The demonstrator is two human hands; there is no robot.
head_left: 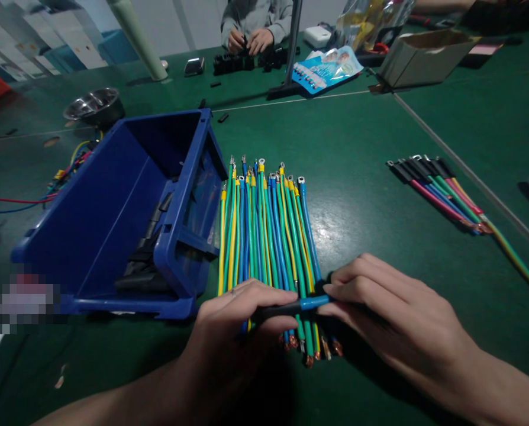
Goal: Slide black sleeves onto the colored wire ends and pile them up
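My left hand (242,313) is closed round a black sleeve on a blue wire (311,303), which lies crosswise over the near end of a row of several blue, green and yellow wires (264,225) with ring terminals. My right hand (380,307) pinches the blue end of that same wire from the right. Both hands hover just above the green table (357,177), near its front.
A blue plastic bin (113,213) holding black sleeves (147,254) stands tilted at the left. A second bundle of sleeved wires (442,192) lies at the right. Farther back are a metal bowl (93,105), a cardboard box (424,56), a blue packet (326,68) and another person's hands (249,41).
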